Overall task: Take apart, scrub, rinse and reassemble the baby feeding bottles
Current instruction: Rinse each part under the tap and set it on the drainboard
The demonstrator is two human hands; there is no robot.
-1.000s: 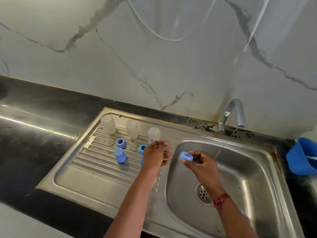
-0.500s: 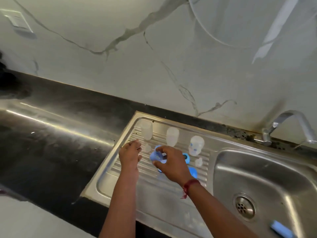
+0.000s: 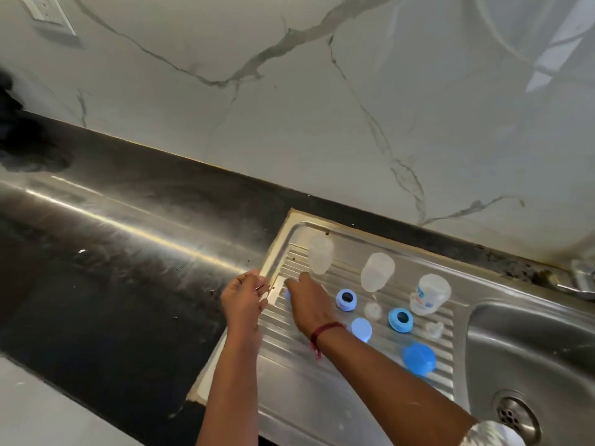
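**Both hands at the far left corner of the drainboard, bottle parts laid out to the right**

The left hand (image 3: 244, 297) hangs over the seam where the dark table (image 3: 106, 284) meets the steel drainboard (image 3: 289, 397). Its fingers are curled inward. A thin reddish streak shows at the fingertips, too small to identify, so I cannot tell whether it holds anything.

The right hand (image 3: 309, 304) is just beside it, low over the ribbed steel with its back to the camera and a red thread (image 3: 322, 331) round the wrist. A sliver of a blue piece (image 3: 287, 294) shows under its thumb side. The hand is blurred and covers the rest, so I cannot tell whether it grips the piece or only rests on it.

Three clear bottles stand along the far side of the drainboard:
- left bottle (image 3: 320, 259), just beyond the right hand's fingertips
- middle bottle (image 3: 377, 272)
- right bottle (image 3: 429, 294), which has blue print on it

Nearer than the bottles lie the smaller parts, each apart from the others:
- two blue rings, one (image 3: 346, 300) just right of the right hand and the other (image 3: 400, 320) further right
- two clear teats, one (image 3: 372, 310) between the rings and one (image 3: 434, 329) near the basin
- a pale blue cap (image 3: 361, 329)
- a brighter blue cap (image 3: 419, 358) on the near right

The sink basin (image 3: 531, 349) with its drain (image 3: 515, 413) fills the right side. The tap (image 3: 582, 278) shows at the right edge.
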